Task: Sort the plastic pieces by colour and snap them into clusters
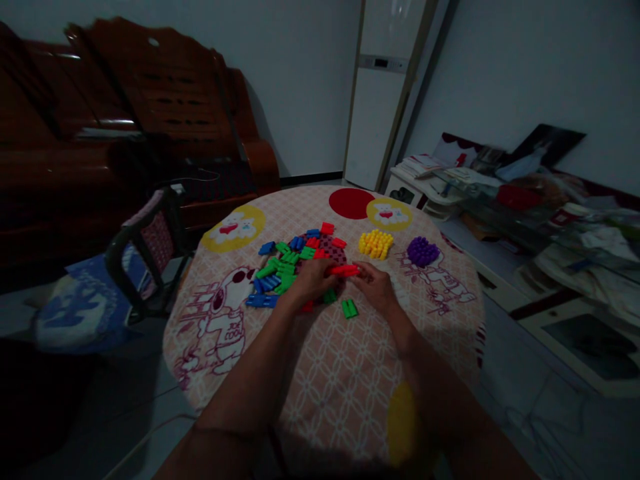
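Note:
Between my two hands, low over the table, is a red plastic building piece (344,270). My left hand (315,279) grips its left end, and the fingers of my right hand (373,285) close on its right end. Whether it is one piece or several joined ones, I cannot tell. Loose green pieces (286,275), blue pieces (263,301) and red pieces (327,228) lie in a pile beyond and to the left of my left hand. One green piece (349,308) sits apart, just below my hands.
Behind my right hand stand a yellow cluster of joined pieces (376,244) and a purple cluster (423,252). A patterned cloth covers the round table (335,373). A chair (150,250) is at the left, and a cluttered glass-topped cabinet (500,207) at the right.

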{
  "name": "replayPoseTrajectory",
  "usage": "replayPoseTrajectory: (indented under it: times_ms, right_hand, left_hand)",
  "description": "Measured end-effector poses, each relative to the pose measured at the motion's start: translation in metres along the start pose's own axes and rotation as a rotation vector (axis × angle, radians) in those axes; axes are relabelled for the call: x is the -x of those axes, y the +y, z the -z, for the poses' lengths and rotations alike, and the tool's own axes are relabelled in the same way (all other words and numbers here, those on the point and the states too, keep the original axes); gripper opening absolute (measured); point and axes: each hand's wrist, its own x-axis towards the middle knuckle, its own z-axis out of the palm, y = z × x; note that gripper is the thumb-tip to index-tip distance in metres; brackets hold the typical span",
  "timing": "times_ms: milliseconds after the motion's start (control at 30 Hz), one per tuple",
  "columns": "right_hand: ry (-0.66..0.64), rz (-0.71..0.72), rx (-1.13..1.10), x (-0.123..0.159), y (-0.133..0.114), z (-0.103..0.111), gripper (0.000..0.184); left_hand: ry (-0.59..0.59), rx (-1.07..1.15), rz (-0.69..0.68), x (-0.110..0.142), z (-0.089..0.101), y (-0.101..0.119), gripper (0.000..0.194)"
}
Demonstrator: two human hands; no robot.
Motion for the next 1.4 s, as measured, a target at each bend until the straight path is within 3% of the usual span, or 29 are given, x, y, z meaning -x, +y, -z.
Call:
replayPoseTrajectory:
  times_ms: [167, 300, 367, 433, 533, 700, 800, 900, 1000, 1167, 1400]
  right_hand:
    - [-0.085, -0.029, -0.085, -0.001, 0.003, -0.001, 0.029]
    - [0.018, -0.139, -0.141, -0.002, 0.003, 0.001, 0.032]
    - [0.000, -0.131, -0.144, -0.001, -0.002, 0.001, 0.032]
    - [-0.045, -0.086, -0.151, 0.000, -0.008, 0.000, 0.032]
    - [-0.058, -0.024, -0.147, 0.002, -0.017, -0.002, 0.031]
    - [-0.012, -0.064, -0.132, 0.002, -0.015, 0.005, 0.025]
    - [0.143, -0.128, -0.053, -0.001, -0.004, 0.022, 0.026]
    - [0.340, -0.163, 0.199, -0.006, 0.013, 0.044, 0.024]
    - [0.395, -0.188, 0.429, -0.011, 0.028, 0.057, 0.025]
    - [0.382, -0.275, 0.718, -0.016, 0.031, 0.053, 0.027]
    - [0.338, -0.289, 0.776, -0.013, 0.025, 0.052, 0.034]
  left_hand:
    - [-0.036, 0.012, -0.046, -0.002, -0.018, 0.003, 0.021]
    - [0.076, 0.002, 0.043, -0.002, -0.009, -0.009, 0.022]
    - [0.148, 0.036, 0.057, -0.003, -0.002, -0.011, 0.021]
    - [0.178, 0.103, 0.040, -0.003, 0.000, -0.007, 0.022]
    - [0.134, 0.291, 0.017, -0.004, -0.010, 0.007, 0.023]
    - [0.104, 0.498, 0.018, -0.007, -0.027, 0.022, 0.026]
    - [0.201, 0.422, 0.070, -0.007, -0.012, 0.011, 0.034]
    - [0.366, 0.312, 0.221, -0.001, 0.020, -0.013, 0.030]
    - [0.436, 0.249, 0.323, 0.010, 0.051, -0.034, 0.031]
    - [0.177, 0.073, 0.289, 0.026, 0.075, -0.036, 0.026]
    - [-0.334, -0.201, 0.183, 0.024, 0.060, -0.010, 0.019]
